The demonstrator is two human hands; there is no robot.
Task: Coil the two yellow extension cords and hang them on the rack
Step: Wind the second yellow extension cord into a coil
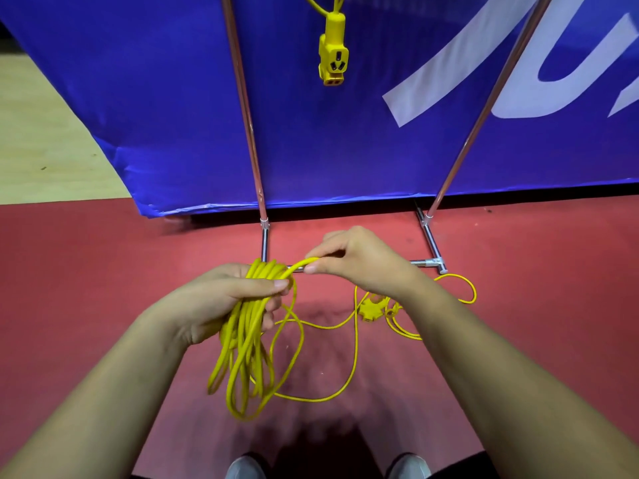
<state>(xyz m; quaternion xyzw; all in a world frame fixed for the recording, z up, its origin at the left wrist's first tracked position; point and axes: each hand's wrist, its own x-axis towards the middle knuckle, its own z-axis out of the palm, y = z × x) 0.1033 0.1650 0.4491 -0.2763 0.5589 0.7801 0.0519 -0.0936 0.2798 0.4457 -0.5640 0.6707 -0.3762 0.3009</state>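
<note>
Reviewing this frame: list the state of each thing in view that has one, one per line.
Left hand: closed around the coil.
Right hand: pinching a strand beside the coil.
Coil: several loops gathered, hanging from the left hand.
Loose cord: uncoiled, trailing on the floor.
Floor socket: lying on the floor, partly hidden by the right wrist.
Hanging socket: dangling, off the floor.
Rack: standing.

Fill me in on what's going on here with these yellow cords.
A person is coiling a yellow extension cord. The left hand grips the gathered loops, while the right hand pinches the next stretch of cord. The rest, with its socket block, lies on the red floor. Another socket already hangs by the rack.
</note>
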